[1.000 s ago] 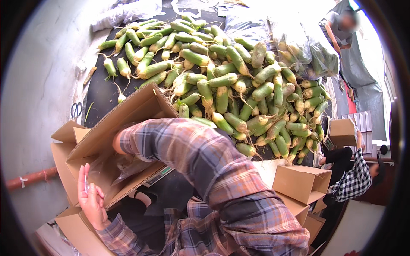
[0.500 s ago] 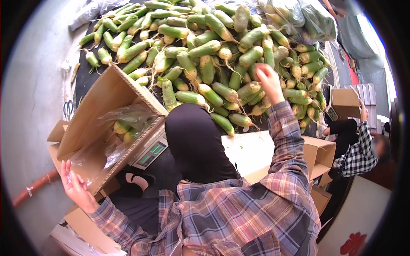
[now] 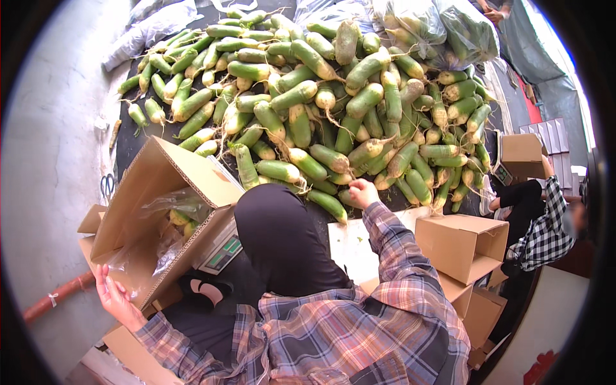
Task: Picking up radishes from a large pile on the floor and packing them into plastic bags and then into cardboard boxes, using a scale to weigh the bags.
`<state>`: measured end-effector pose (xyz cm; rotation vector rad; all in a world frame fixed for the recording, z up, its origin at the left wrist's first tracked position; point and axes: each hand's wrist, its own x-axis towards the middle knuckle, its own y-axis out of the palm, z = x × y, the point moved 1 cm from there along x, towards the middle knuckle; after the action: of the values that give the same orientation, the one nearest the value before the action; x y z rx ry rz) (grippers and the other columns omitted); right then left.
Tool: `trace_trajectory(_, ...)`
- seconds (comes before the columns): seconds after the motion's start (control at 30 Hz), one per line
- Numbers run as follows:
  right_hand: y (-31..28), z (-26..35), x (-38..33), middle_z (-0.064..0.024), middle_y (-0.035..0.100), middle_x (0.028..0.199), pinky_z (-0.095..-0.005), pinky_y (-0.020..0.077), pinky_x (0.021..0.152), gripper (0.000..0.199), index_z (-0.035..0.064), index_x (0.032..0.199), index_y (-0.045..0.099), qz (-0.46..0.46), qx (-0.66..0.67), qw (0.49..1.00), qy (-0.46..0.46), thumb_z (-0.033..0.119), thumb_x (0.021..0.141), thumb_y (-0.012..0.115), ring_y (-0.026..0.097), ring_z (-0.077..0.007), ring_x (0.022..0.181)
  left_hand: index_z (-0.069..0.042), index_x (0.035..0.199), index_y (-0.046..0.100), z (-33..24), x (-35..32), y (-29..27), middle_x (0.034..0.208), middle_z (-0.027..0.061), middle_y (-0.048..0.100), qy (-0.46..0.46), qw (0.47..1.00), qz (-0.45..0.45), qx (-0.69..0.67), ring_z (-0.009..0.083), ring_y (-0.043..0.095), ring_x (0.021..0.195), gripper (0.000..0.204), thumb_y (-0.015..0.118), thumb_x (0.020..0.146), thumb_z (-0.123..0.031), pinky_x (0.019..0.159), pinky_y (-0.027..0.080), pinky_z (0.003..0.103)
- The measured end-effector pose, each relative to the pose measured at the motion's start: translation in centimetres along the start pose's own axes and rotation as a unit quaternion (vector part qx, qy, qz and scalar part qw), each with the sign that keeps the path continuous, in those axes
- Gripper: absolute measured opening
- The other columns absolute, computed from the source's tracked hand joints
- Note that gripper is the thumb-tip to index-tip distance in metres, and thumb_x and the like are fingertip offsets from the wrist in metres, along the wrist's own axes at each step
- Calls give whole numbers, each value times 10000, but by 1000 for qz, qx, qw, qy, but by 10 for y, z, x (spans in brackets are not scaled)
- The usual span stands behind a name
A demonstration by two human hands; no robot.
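A large heap of green radishes with pale root ends lies in front of me. At its near edge my right hand is closed, its curled fingers over the root end of a green radish; what they grip, if anything, is hidden. To my left an open cardboard box lies tilted on its side, lined with a clear plastic bag with a few radishes inside. My left hand is open, fingers stretched out at the box's lower left edge.
A digital scale stands by the box. Cardboard boxes are at my right, with a person in a checked shirt beyond. Clear bags of radishes sit behind the heap. Scissors and a reddish pipe lie left.
My right hand has come back toward me, from the middle of the heap to its near edge. The left hand stays by the box. The view has shifted slightly.
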<state>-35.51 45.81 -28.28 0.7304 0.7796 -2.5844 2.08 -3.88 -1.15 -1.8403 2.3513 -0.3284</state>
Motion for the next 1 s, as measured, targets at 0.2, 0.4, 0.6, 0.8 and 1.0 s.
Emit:
trace_trajectory(0.2,-19,54,47,-91,681,818,-287,513,659,185,9,959,656,-64,-24,987,-147,94,800,617,633,-146,697,-51,1298,487,4,3,5,1249,54,549,4,1000,12,5,-27,380,553,347,486,957,-118,403,282,112)
trace_trajectory(0.4,-19,82,79,-148,662,952,-335,499,815,267,9,1017,635,-218,-189,942,-172,133,782,659,644,-253,883,-59,1277,510,1,2,6,1226,48,566,2,1000,-3,29,-33,367,548,324,468,958,-97,406,262,113)
trace_trajectory(0.6,2,91,127,-206,555,1154,-387,413,955,542,10,1211,490,-319,-76,937,-121,134,731,710,524,-341,1094,-53,1270,510,8,6,3,1221,43,569,7,998,-7,58,-33,363,543,315,456,965,-110,407,259,113)
trace_trajectory(0.8,-3,126,155,-159,578,1140,-325,452,889,494,-45,1211,471,-366,364,852,-84,114,789,674,570,-216,1008,-50,1281,498,6,4,-2,1228,43,563,-1,997,-11,76,-33,350,529,324,450,968,-118,404,251,116)
trace_trajectory(1.0,-27,137,196,-134,576,1129,-389,440,790,738,-15,1215,439,-322,440,838,-38,169,627,846,571,-236,966,-51,1274,507,10,7,4,1209,36,575,8,997,-8,81,-36,345,523,323,461,966,-135,408,245,117)
